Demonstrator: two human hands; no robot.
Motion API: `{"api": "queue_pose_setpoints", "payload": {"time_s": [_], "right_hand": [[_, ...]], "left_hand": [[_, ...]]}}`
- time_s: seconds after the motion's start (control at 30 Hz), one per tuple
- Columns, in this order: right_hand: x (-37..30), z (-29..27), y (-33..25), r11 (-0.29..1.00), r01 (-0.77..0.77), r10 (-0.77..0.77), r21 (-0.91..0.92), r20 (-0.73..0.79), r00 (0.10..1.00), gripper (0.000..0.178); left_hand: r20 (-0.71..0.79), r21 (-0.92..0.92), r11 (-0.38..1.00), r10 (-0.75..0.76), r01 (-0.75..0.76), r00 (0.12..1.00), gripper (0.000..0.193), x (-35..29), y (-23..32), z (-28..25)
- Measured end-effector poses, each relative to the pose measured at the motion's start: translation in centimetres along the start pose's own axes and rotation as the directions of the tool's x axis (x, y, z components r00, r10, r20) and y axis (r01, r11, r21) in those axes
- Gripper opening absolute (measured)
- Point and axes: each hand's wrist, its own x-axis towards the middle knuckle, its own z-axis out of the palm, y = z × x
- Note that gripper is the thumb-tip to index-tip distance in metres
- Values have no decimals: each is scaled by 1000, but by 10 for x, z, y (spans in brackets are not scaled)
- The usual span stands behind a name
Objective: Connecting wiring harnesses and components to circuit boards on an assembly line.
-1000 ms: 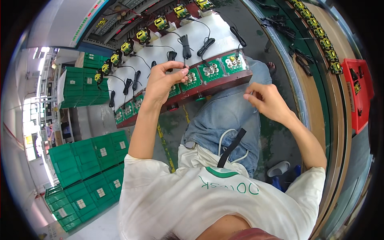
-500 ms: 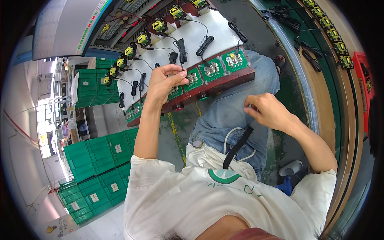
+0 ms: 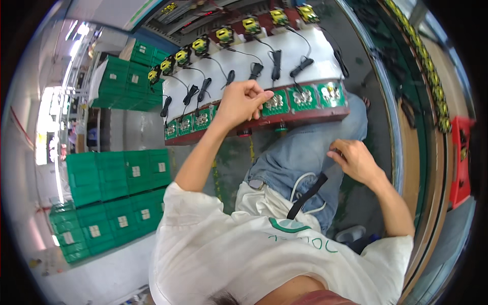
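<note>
My left hand (image 3: 243, 104) is at the dark red test fixture (image 3: 305, 117), thumb and fingers pinched beside a green circuit board (image 3: 275, 103) with metal contacts. Whatever lies between those fingertips is too hidden to make out. A bundled black cable (image 3: 276, 65) comes down close by the thumb tip. Over my jeans, apart from the fixture, hovers my right hand (image 3: 353, 160); its fingers are loosely curled and nothing shows in them. Further green boards (image 3: 303, 97) line the fixture's top, partly covered by my left hand and wrist.
Several yellow-and-black transformer assemblies (image 3: 224, 34) stand along the far side of a white pad (image 3: 223, 71), their cables lying across it. Green crates (image 3: 96, 178) are stacked at left. On the right run a metal-edged conveyor (image 3: 389, 117) with more assemblies and a red bin (image 3: 461, 162).
The whole view has shifted, so the fixture and both hands appear further right and slightly lower. Against the boards, my left hand keeps about the same place. My right hand stays curled over my lap.
</note>
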Motion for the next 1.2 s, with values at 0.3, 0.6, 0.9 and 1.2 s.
{"api": "queue_pose_setpoints", "payload": {"time_s": [0.3, 0.6, 0.9, 1.2], "right_hand": [[46, 83, -26, 988, -150, 155, 36, -251, 956, 12], [94, 133, -11, 932, -37, -110, -359, -378, 919, 18], [178, 105, -174, 887, 198, -323, -417, -253, 912, 44], [239, 140, -164, 750, 56, -246, -659, -199, 949, 61]], "left_hand": [[-670, -231, 970, -105, -72, 735, 21, -128, -96, -41], [-771, 216, 972, 228, -93, 595, 20, -90, -121, -90], [-461, 763, 617, 312, 193, 831, 34, -70, -111, -106], [-461, 779, 616, 439, 115, 771, 44, -49, -123, -109]]}}
